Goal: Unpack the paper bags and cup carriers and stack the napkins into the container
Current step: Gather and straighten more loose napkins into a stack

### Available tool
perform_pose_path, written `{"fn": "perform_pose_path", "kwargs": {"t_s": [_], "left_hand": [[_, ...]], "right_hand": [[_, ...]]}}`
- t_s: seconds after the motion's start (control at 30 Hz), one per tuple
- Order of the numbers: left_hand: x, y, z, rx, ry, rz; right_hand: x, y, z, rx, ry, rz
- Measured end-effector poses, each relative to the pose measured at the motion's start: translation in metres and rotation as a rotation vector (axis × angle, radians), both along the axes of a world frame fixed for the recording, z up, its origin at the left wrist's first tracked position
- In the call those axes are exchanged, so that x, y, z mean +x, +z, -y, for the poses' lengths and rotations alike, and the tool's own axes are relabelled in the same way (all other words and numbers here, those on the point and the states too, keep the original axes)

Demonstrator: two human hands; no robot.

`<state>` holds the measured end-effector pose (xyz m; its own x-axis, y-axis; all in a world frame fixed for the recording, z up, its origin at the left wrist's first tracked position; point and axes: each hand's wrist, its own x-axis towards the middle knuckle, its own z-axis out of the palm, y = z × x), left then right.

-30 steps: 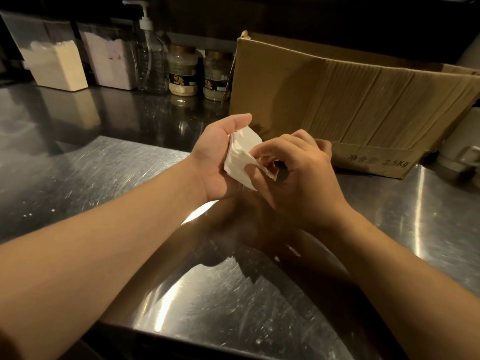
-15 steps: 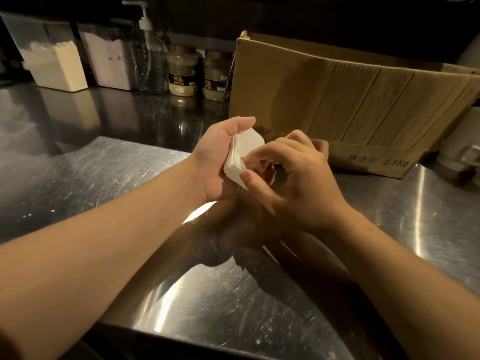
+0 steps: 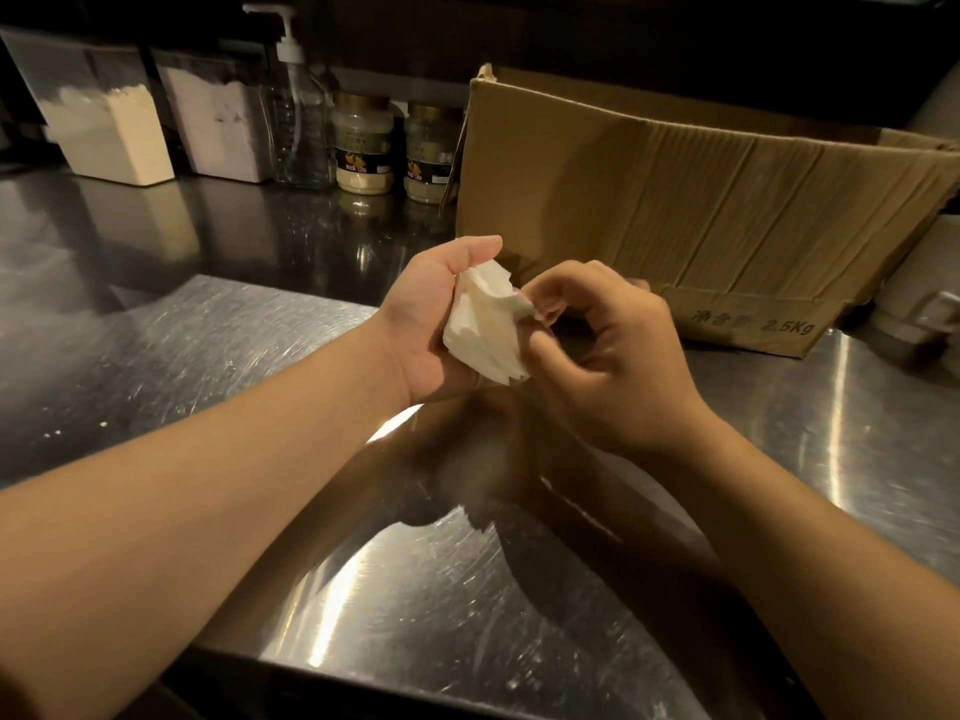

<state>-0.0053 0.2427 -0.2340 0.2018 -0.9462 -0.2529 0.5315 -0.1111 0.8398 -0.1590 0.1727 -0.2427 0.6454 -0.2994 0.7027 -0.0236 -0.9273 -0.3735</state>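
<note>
Counter (image 3: 156, 366): steel worktop filling the view from 6 o'clock up to the back wall; scratched, with bright reflections under both arms.
Box (image 3: 701, 215): brown cardboard, open at the top, standing at 1 o'clock just behind the hands; its contents cannot be seen from here.
Tubs (image 3: 109, 132): two clear bins of pale powder at 10 o'clock, side by side against the back wall.
Pump bottle (image 3: 301, 122): clear, upright, at 11 o'clock, just right of the tubs.
Jars (image 3: 363, 148): two small gold-lidded jars at 12 o'clock, between the pump bottle and the box.
Left hand (image 3: 431, 324): raised above the counter at centre, palm turned to 3 o'clock, fingers curled behind the stack and thumb laid along its top edge, cupping it.
Right hand (image 3: 613, 366): just right of centre, fingers curled, thumb and forefinger pinching the stack's upper right corner.
Napkins (image 3: 485, 324): small white folded stack, held clear of the counter, lying against the left palm with its loose edges fanned toward 4 o'clock.
Step in hand: apparently squaring or separating the napkins before stacking.
Next move calls for: a tidy, aligned stack carried to the container; no napkin container is identifiable in view, so it must first be found.
</note>
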Motion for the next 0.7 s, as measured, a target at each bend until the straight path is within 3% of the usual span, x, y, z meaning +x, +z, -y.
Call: {"fn": "perform_pose_path", "kwargs": {"t_s": [0.1,0.17,0.27,0.37,0.57,0.7], "left_hand": [[0.003,0.001,0.000,-0.007,0.005,-0.017],[0.004,0.002,-0.001,-0.002,-0.011,-0.020],[0.003,0.000,0.000,-0.014,-0.076,0.064],[-0.004,0.000,-0.002,-0.021,-0.159,0.069],[-0.002,-0.003,-0.003,-0.060,-0.296,0.049],[-0.001,-0.003,-0.003,-0.061,-0.357,0.043]], "right_hand": [[-0.009,0.020,-0.002,0.563,0.435,0.096],[-0.013,0.028,0.002,0.754,0.482,0.092],[-0.010,0.025,0.009,0.619,0.254,-0.032],[-0.009,0.020,0.013,0.645,0.087,-0.069],[-0.008,0.021,0.011,0.635,-0.036,-0.038],[-0.006,0.017,0.008,0.740,-0.039,0.021]]}}
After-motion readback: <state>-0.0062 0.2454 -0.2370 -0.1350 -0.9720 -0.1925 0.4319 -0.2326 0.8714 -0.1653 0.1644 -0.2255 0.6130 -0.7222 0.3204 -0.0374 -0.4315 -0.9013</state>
